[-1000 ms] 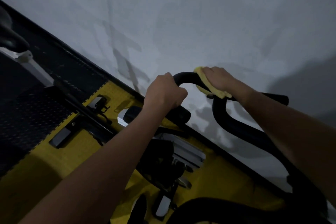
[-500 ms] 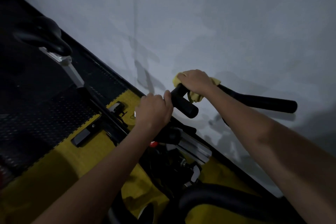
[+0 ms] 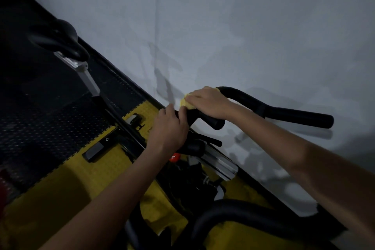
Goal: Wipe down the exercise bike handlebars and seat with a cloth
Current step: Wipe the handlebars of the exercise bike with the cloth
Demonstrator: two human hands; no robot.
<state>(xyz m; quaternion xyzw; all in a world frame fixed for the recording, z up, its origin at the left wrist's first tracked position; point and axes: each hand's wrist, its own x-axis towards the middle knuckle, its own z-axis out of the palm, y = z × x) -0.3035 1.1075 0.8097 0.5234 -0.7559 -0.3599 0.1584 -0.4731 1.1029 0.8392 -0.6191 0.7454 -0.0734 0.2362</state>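
Landmark: the black handlebar (image 3: 251,101), a curved bar that loops up beside the wall and runs out to a free end on the right.
Right hand: the right hand (image 3: 209,103) lies on top of the handlebar's bend, fingers curled over the yellow cloth (image 3: 185,103) and pressing it onto the bar.
Cloth: bunched under the right hand; only a small yellow edge shows at the fingertips, on the left side of the handlebar's bend.
Left hand: the left hand (image 3: 169,129) sits just left of and below the cloth, fingers wrapped round a lower black part of the handlebar; the two hands nearly touch.
Handlebar edges: a short rounded stub end pokes out below the right wrist; the long grip ends well to the right of both hands, bare along its length.
Seat: the black seat (image 3: 60,36) stands on its silver post (image 3: 81,71), well to the left of and above the handlebar, apart from both hands.
Wall: the pale wall (image 3: 243,26) lies close behind the handlebar, with shadows on it; room between bar and wall cannot be judged.
Floor: the yellow mat (image 3: 60,184) spreads below and left of the handlebar, meeting the black textured mat (image 3: 40,124) along a toothed seam.
Frame: a silver rail (image 3: 220,163) and a red knob (image 3: 175,157) sit directly below the handlebar, under the left wrist.
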